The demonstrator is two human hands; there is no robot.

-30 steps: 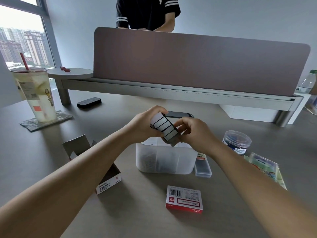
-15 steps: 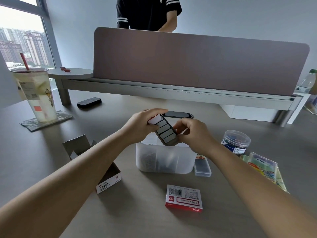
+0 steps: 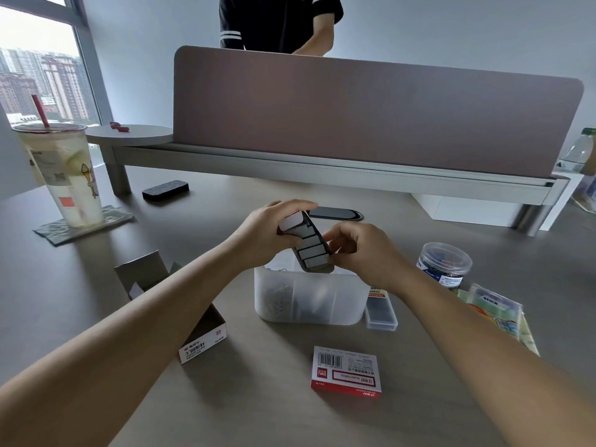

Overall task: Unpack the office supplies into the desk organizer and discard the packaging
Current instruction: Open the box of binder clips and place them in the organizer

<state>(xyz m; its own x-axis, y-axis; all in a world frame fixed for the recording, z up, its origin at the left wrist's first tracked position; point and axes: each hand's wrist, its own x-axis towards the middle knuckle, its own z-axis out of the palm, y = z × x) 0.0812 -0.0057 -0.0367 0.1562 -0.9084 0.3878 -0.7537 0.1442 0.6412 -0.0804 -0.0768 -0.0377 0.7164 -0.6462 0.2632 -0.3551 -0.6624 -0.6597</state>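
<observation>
A: Fingers first. Left hand is curled round the top end of the staple tray, thumb under it, fingers over the white end block. Right hand pinches the tray's lower right edge, fingertips bent in against its side.

B: Tray orientation?

A: Tilted, upper end toward the left hand, lower end pointing down at the organizer. Grey cardboard, rows of staple strips showing. Held in the air just above the organizer's rim, can't tell whether it touches.

B: Organizer?

A: Translucent white tub on the surface, mid-frame, below both hands. Paper clips visible through the left wall, something dark in the middle compartment, unclear what.

B: Around it?

A: Clear plastic case just beside its right wall. Red and white staple box lying flat nearer the camera, apart from the tub. Opened paper clip box on the left, flaps up, partly behind the left forearm. Round clear jar with a blue label to the right, sticky-note packets near it.

B: Background?

A: Iced drink cup with a red straw on a folded napkin far left, black eraser-like block near the shelf leg, desk divider across the back, a person in a dark shirt behind it, water bottle at the far right edge.
</observation>
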